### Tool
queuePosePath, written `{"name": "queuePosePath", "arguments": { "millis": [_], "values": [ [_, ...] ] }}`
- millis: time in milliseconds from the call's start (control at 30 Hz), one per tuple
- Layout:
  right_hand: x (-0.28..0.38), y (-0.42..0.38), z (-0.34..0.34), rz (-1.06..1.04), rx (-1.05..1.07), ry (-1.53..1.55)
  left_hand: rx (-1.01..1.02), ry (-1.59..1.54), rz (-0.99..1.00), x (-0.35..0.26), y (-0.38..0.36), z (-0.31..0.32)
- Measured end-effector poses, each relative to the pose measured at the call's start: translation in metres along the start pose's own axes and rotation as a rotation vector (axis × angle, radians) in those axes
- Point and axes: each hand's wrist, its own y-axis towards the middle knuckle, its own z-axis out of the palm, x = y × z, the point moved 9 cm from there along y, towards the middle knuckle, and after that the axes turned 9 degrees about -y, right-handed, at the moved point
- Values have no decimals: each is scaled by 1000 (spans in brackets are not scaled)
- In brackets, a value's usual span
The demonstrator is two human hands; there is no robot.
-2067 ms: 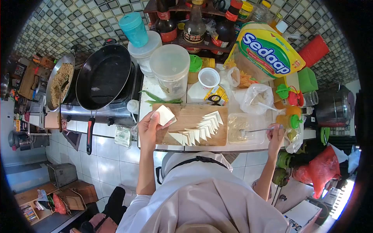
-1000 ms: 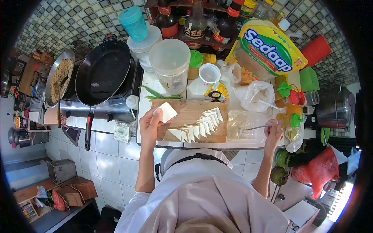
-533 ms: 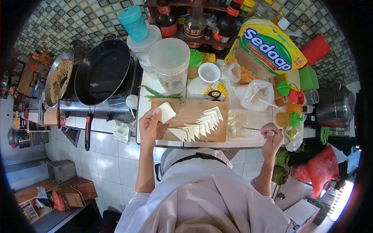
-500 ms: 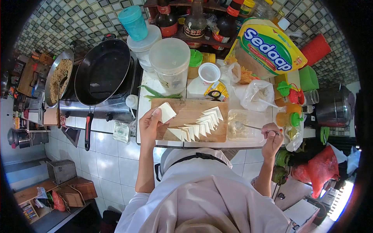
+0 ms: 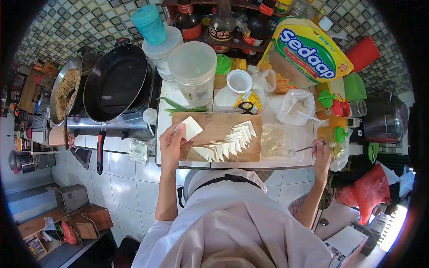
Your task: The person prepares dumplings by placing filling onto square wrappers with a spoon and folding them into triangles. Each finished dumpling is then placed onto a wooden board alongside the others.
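My left hand (image 5: 170, 142) pinches a pale, square pastry wrapper (image 5: 192, 129) between thumb and fingers, over the left end of the wooden cutting board (image 5: 216, 126). A row of overlapping pale triangles (image 5: 239, 142), which look like folded wrappers, fans across the board. Right of the board sits a shallow clear plastic container (image 5: 276, 136) with a thin, pale smear inside. My right hand (image 5: 322, 157) is closed round the handle of a metal spoon (image 5: 304, 148), whose bowl end rests low in the container's right part.
A black frying pan (image 5: 115, 85) and a wok of crumbly brown food (image 5: 67, 89) stand on the stove at left. Behind the board are a tall lidded tub (image 5: 192, 73), green chillies (image 5: 178, 106), scissors (image 5: 246, 106) and a white plastic bag (image 5: 295, 107). Jars (image 5: 336, 134) stand at right.
My right hand has shifted right and turned, drawing the spoon's tip from the container's left side to its right. My left hand keeps the wrapper in nearly the same place.
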Motion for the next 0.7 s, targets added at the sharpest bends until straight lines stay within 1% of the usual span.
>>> {"name": "queuePosePath", "arguments": {
  "millis": [67, 167, 233, 267, 400, 500, 567, 700],
  "values": [
    [-1, 0, 6, -11, 6, 36, 1, 0, 1, -1, 0, 3],
    [-1, 0, 16, 32, 41, 73, 11, 17, -7, -1, 1, 6],
    [-2, 1, 12, 86, -32, 89, 6, 36, -12, -1, 0, 4],
    [-3, 2, 10, 85, -28, 90, 2, 28, -14, -1, 0, 3],
    [-6, 4, 1, 66, -60, -33, -3, 13, -18, 5, 2, -3],
    [-6, 3, 18, 98, -49, -11, -4, 14, -8, 5, 1, -2],
    [2, 2, 36, 63, 36, 46, 4, 8, -7, 4, 1, -1],
    [7, 4, 35, 77, 35, 73, 8, -8, 0, -2, 0, 3]
  ]
}}
